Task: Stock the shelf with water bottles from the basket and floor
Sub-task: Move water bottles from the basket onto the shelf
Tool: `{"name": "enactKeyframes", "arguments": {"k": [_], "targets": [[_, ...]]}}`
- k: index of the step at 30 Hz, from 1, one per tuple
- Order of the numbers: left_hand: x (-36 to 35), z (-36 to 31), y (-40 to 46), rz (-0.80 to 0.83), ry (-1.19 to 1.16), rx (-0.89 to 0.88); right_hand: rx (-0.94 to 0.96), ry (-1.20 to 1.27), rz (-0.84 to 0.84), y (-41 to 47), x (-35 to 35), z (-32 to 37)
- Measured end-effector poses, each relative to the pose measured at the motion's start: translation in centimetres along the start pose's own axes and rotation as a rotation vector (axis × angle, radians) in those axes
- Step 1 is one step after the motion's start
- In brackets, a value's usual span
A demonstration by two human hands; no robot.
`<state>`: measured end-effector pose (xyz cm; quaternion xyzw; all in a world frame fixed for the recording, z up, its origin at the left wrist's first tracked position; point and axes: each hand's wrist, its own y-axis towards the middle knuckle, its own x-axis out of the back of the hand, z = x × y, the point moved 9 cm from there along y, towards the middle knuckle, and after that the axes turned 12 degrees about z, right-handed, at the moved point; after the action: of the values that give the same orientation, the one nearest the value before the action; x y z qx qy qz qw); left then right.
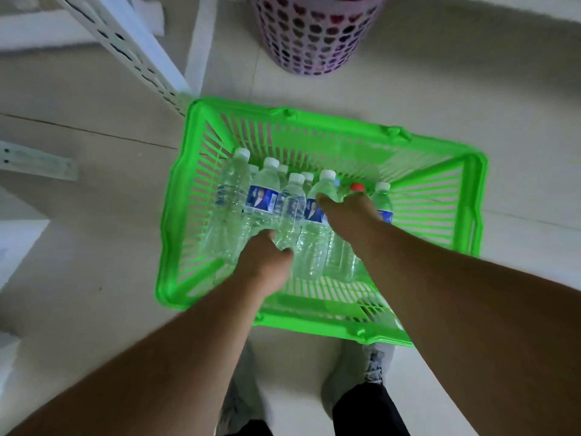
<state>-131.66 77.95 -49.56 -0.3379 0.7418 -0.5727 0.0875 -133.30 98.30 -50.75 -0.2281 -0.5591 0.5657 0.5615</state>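
Observation:
A bright green slatted basket (176,234) stands on the floor in front of my feet. Several clear water bottles (229,202) with white caps lie in it side by side, some with blue labels; one bottle has a red cap (357,186). My left hand (267,262) reaches into the basket and its fingers close around the lower body of a middle bottle (290,209). My right hand (349,212) wraps around the upper part of a blue-labelled bottle (325,187) further right. Both bottles still rest among the others.
A white perforated shelf upright (132,48) slants down at the upper left, its foot by the basket's far left corner. A pink perforated round bin (314,36) stands behind the basket. A white bracket (37,165) lies at the left. My shoes (371,369) are below the basket.

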Motion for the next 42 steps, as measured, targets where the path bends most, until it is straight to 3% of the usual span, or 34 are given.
{"name": "enactKeyframes", "arguments": {"k": [7, 16, 20, 27, 33, 42], "targets": [[-1.7, 0.8, 2.6, -0.1, 0.132, 0.026, 0.008, 0.016, 0.023, 3.4, -1.5, -2.0], [-1.7, 0.5, 3.2, -0.088, 0.052, 0.018, 0.103, 0.125, 0.114, 3.7, -1.1, -2.0], [-2.8, 0.6, 3.1, -0.054, -0.034, 0.0, -0.009, 0.351, 0.201, 4.1, -0.8, -2.9], [-4.3, 0.6, 4.7, 0.086, -0.002, 0.055, -0.009, 0.191, 0.139, 6.2, -0.7, -4.0], [-5.0, 0.5, 5.4, 0.089, -0.056, 0.063, 0.082, 0.13, 0.144, 6.1, 0.0, -4.5], [-0.5, -2.3, -2.8, 0.025, -0.143, -0.049, 0.263, 0.124, 0.041, -4.3, 4.7, -0.7]]}}
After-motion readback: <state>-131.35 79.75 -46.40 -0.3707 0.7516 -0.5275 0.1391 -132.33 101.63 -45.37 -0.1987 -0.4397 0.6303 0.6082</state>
